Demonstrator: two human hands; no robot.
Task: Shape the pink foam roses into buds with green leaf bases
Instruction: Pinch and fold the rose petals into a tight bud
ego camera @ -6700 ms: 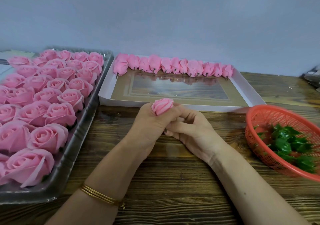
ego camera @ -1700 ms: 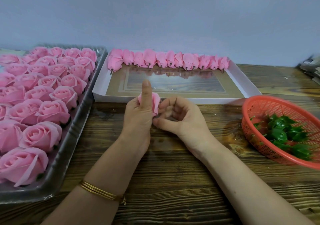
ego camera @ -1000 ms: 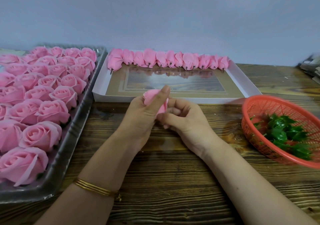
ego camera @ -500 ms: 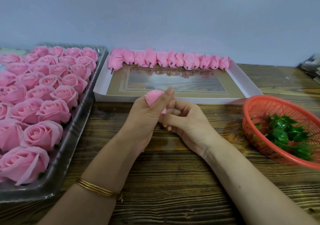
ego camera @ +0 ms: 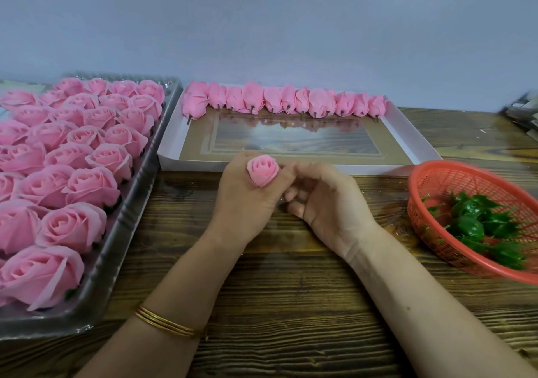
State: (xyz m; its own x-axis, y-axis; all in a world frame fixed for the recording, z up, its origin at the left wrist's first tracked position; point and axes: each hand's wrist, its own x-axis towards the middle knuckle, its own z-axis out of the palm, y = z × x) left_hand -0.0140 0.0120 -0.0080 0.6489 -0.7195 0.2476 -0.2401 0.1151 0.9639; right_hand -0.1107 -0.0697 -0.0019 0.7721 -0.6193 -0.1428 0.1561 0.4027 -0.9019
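above the tabletop [ego camera: 291, 305], the left hand [ego camera: 244, 203] squeezes a rose [ego camera: 263, 169] so its petals form a tight bud; the right hand [ego camera: 329, 203] curls beside it, grip unclear.

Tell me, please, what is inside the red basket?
Green leaf bases lie piled in the red basket, with bare mesh toward its far wall. Anything under the pile is covered; the basket's right side is cropped.

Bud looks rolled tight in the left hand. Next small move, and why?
Probably the right hand reaches to the red basket for a green leaf base: the bud in the left hand looks closed, and no green shows under it.
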